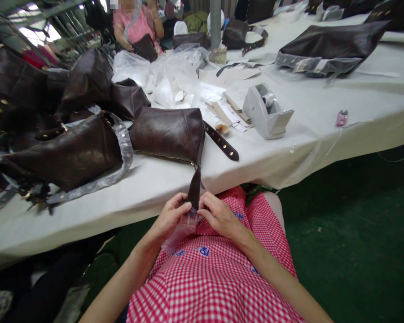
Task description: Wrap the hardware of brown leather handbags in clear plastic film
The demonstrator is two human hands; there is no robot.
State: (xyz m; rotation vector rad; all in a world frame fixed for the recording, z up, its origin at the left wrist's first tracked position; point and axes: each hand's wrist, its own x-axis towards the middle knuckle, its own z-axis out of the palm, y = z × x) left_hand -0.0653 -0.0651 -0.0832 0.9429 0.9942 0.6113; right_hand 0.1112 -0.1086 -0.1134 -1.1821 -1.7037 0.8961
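Observation:
A dark brown leather bag (168, 132) lies on the table near its front edge. From its right end a brown leather strap (195, 186) hangs over the edge towards my lap. My left hand (173, 215) pinches this strap from the left, the thumb lying across it. Clear plastic wrap (178, 235) surrounds the strap's lower part and dangles below my fingers. On the right side, my right hand (218, 214) has its fingers curled closed at the strap and the plastic. A second strap end with brass studs (222, 142) rests on the table beside the bag.
A grey tape dispenser (267, 112) stands right of the bag, with a small pink thread snipper (342, 118) farther right. Several brown bags (67, 152) crowd the left. Plastic bags (175, 74) and paper strips lie behind. Another person (139, 27) holds a bag across the table.

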